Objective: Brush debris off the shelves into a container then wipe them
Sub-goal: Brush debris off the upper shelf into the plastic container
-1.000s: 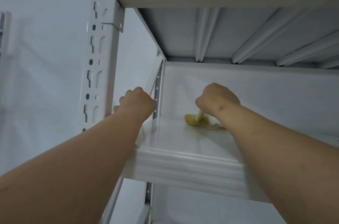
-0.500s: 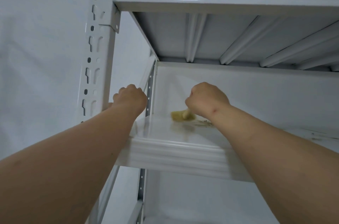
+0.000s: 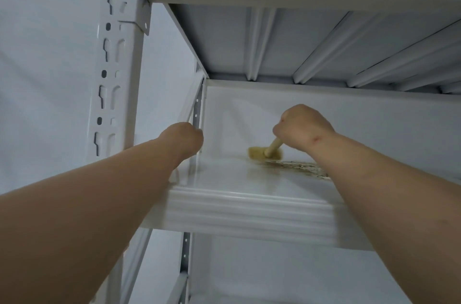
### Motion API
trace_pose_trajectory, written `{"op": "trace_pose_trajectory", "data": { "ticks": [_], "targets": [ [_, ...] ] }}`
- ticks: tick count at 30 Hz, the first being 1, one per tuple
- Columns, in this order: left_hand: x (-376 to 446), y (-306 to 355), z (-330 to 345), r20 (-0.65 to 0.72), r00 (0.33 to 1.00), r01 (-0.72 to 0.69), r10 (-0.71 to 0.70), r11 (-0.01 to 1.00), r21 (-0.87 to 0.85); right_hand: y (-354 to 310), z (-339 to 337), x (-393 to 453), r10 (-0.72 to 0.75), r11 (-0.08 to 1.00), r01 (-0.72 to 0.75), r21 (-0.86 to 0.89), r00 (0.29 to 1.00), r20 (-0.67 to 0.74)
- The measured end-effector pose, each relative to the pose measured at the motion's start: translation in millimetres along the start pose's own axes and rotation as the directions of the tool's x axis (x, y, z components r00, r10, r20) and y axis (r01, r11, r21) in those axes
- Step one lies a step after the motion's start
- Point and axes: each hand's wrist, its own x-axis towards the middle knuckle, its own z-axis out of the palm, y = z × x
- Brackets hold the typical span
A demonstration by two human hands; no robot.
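Head cam: right hand (image 3: 303,126) fisted round the brush (image 3: 265,151) at the shelf (image 3: 224,179) back, debris (image 3: 296,166) trailing right of the bristles; left hand (image 3: 184,139) nearer the post, curled, grip unclear.

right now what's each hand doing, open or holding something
Left hand: fingers curled at the shelf's left edge; what it holds, if anything, cannot be told.
Right hand: closed on the brush handle.

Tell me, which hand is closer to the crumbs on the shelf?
Right. The right hand holds the brush just above the crumbs; the left hand is off at the shelf's left edge.
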Motion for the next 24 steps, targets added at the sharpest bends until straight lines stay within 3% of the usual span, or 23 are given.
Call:
{"op": "trace_pose_trajectory", "data": {
  "ticks": [3, 7, 9, 13, 15, 19, 21, 24],
  "targets": [
    [-1, 24, -2, 0.015, 0.996, -0.085, 0.084, 0.988, 0.129, -10, 3, 5, -0.127, 0.988, 0.130, 0.080, 0.991, -0.042],
    [-4, 69, 7, 0.138, 0.984, -0.139, 0.111, 0.967, 0.215, -14, 16, 17, -0.234, 0.972, 0.223, 0.074, 0.953, 0.191],
    [0, 82, 14, 0.149, 0.983, -0.140, 0.107, 0.962, 0.233, -1, 11, 29, -0.203, 0.978, 0.207, 0.007, 0.951, 0.235],
    [15, 86, 26, 0.328, 0.942, -0.178, 0.071, 0.934, 0.310, 26, -11, 51, -0.003, 0.944, 0.083, -0.318, 0.970, 0.243],
    [21, 89, 29, 0.389, 0.921, -0.148, 0.006, 0.930, 0.336, 27, -12, 64, -0.008, 0.957, 0.072, -0.281, 0.975, 0.224],
    [22, 98, 33, 0.327, 0.937, -0.239, 0.125, 0.911, 0.336, 4, 16, 83, -0.192, 0.976, 0.205, -0.066, 0.967, 0.165],
    [22, 93, 37, 0.311, 0.940, -0.266, 0.141, 0.875, 0.405, -8, 39, 87, -0.239, 0.960, 0.267, -0.081, 0.936, 0.260],
    [40, 79, 46, 0.316, 0.945, -0.241, 0.082, 0.829, 0.504, -10, 67, 94, -0.149, 0.956, 0.236, -0.172, 0.900, 0.410]
  ]
}}
